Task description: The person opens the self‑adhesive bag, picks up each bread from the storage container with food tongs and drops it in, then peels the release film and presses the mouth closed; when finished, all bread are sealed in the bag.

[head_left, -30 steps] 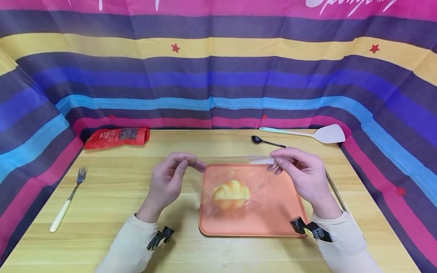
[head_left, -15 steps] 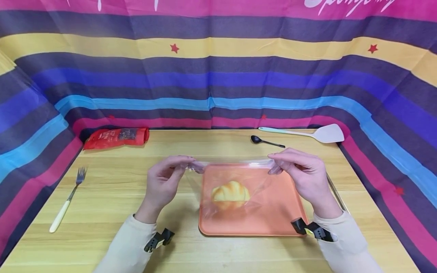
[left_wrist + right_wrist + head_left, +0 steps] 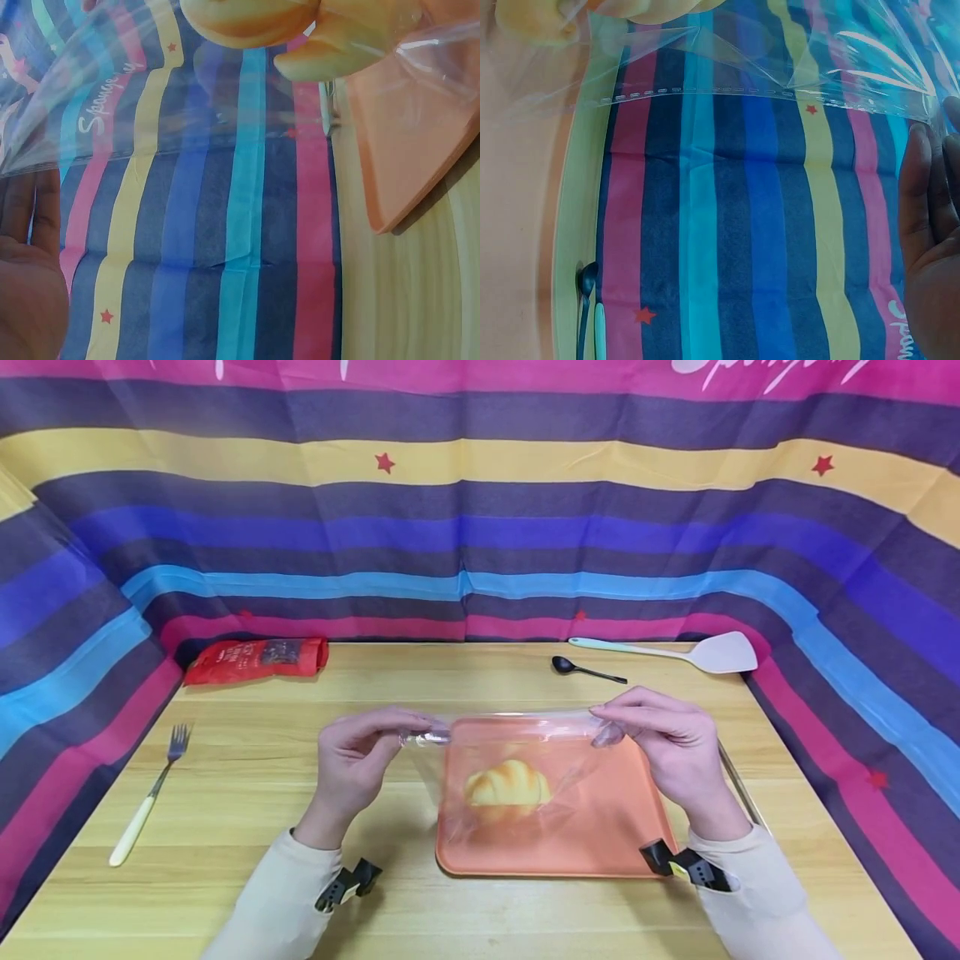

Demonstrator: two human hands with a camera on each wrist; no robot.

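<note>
A clear plastic bag [image 3: 551, 727] hangs spread between both hands, its upper edge stretched from one to the other. My left hand [image 3: 352, 768] pinches the bag's left top corner between thumb and fingers. At the right top corner, my right hand [image 3: 675, 747] pinches the film the same way. Low in the bag lies a golden croissant-shaped bread [image 3: 508, 783], seen through the film over the orange tray [image 3: 592, 852]. The left wrist view has the bread [image 3: 345, 41] at its top, behind shiny film. A perforated seam of the bag [image 3: 705, 91] crosses the right wrist view.
A fork [image 3: 142, 806] with a pale handle lies at the left. A red packet [image 3: 247, 662] rests at the back left. At the back right are a black spoon [image 3: 577, 668] and a spatula [image 3: 720, 653]. A thin metal rod [image 3: 738, 785] lies beyond the tray's right side.
My left hand has moved slightly left and down, pulling the bag's upper edge wider and tauter. The right hand stays almost in place, and the bread hardly shifts.
</note>
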